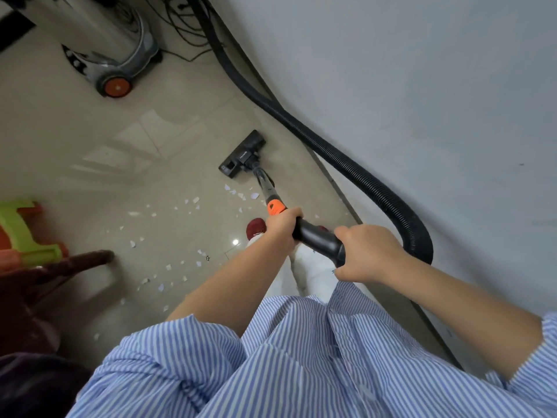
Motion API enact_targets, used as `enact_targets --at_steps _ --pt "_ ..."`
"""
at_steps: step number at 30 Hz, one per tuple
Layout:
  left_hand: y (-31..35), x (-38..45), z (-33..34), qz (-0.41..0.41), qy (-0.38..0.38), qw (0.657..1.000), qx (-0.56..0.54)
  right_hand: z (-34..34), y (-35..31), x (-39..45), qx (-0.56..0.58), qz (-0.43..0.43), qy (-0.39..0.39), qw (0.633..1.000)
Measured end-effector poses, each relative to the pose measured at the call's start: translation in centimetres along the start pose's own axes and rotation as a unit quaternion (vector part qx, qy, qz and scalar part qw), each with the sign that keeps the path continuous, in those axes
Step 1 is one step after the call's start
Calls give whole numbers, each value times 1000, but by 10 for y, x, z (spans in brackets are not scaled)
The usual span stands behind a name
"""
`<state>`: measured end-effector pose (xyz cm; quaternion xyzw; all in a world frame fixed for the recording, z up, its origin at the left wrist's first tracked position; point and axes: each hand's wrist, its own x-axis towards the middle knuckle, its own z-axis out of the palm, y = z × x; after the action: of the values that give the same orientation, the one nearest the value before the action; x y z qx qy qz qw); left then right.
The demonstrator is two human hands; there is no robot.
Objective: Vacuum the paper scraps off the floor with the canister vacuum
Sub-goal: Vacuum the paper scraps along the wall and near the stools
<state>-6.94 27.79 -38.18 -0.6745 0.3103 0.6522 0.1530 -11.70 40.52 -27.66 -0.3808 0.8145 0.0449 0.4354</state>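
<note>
Canister vacuum (102, 40), steel drum, orange-hubbed wheel; white paper scraps (168, 236) on floor (150, 164).
Black wand (316, 236) gripped by left hand (281, 227) and right hand (366, 253).

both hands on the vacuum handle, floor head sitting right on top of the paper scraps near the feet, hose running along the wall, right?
Not quite. In the head view the floor head sits on bare tile beyond the paper scraps, not on them. The rest holds: left hand and right hand grip the handle, and the hose runs along the wall.
</note>
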Motion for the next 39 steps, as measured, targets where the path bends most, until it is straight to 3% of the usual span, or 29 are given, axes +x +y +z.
enact_targets --at_steps 6,17,23,26,31,36,39 --pt "35 39 -26 -3 29 1000 6 -1 -21 62 4 -30 -1 1000" --pt "119 99 -96 -46 1 998 34 -7 -89 157 23 -15 4 1000" --pt "196 146 -158 28 65 993 91 -25 -155 234 94 -27 45 994" --pt "225 163 -176 48 63 991 105 -40 -171 256 101 -32 72 992" --pt "222 163 -158 33 66 990 122 -38 -154 256 98 -3 59 993" --pt "209 143 -105 74 77 986 131 -58 -106 232 114 19 40 992" --pt "192 119 -72 86 36 991 99 -76 -78 199 85 24 47 995"
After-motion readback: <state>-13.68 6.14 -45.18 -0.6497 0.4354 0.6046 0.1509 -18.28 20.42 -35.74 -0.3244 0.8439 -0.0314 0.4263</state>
